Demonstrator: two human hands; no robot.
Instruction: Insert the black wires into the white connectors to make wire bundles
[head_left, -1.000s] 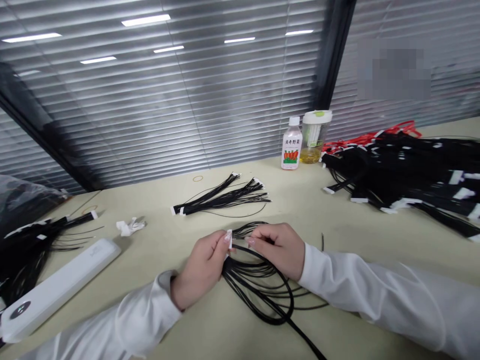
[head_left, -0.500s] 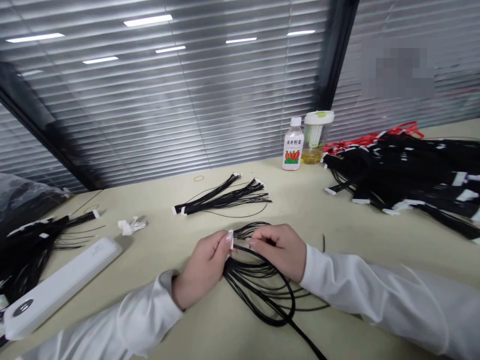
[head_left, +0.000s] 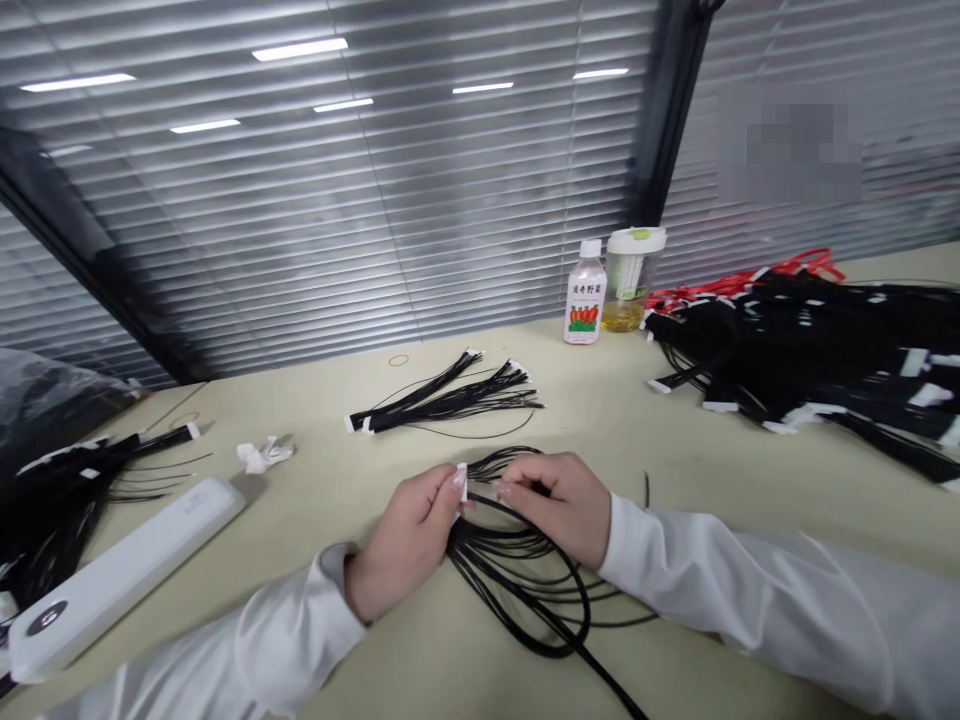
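Observation:
Between the thumb and fingers of my left hand (head_left: 409, 530) is a small white connector (head_left: 462, 483), held upright. Thin black wires (head_left: 510, 555) fan out from it in loops to the right and down. My right hand (head_left: 559, 500), just right of the connector, is closed in a pinch on a black wire close to the connector's face. The wire's tip is hidden by the fingers. A thicker black cable (head_left: 589, 625) loops below my right hand and runs off toward the bottom edge.
Two black wire bundles (head_left: 442, 400) with white connectors lie ahead. A large wire pile (head_left: 810, 345) is at right, more wires (head_left: 60, 500) at left beside a long white device (head_left: 127, 580). A bottle (head_left: 585, 300), a lidded cup (head_left: 634, 280) and crumpled white paper (head_left: 262, 455) stand or lie farther back.
Both hands hold nearly the same pose. The whole view has shifted very slightly; nothing has been let go or picked up.

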